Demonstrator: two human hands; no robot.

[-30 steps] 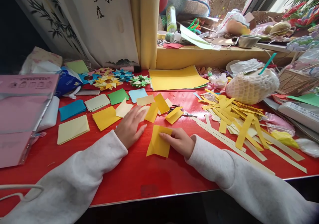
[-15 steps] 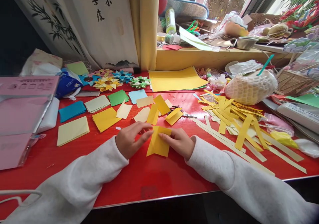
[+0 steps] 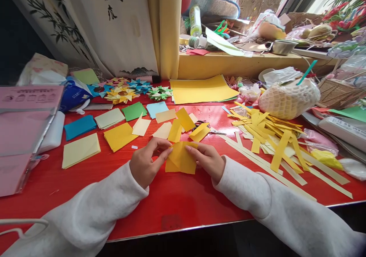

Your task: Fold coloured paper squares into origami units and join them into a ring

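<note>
Between my hands, a creased yellow paper (image 3: pixel 180 161) is held up over the red table. My left hand (image 3: pixel 148 159) pinches its upper left edge between thumb and fingers. At the upper right edge my right hand (image 3: pixel 208 161) grips it, thumb in front and fingers partly hidden behind. Just beyond lie folded yellow pieces (image 3: pixel 199 132) and cream pieces (image 3: pixel 141 126). Scissors (image 3: pixel 215 131) rest partly under one yellow piece. Left of these sit stacks of paper: yellow (image 3: pixel 120 136), cream (image 3: pixel 81 150), blue (image 3: pixel 80 127) and green (image 3: pixel 135 111).
Yellow and cream paper strips (image 3: pixel 281 150) are heaped on the right. Folded paper stars (image 3: pixel 121 93) and large yellow sheets (image 3: pixel 201 90) lie along the back. A netted container with a straw (image 3: pixel 288 100) stands back right; a pink folder (image 3: pixel 24 135) is at the left.
The yellow paper has been opened out wider and raised slightly. My left fingers have moved from beside its edge to pinching it. The view has shifted a little.
</note>
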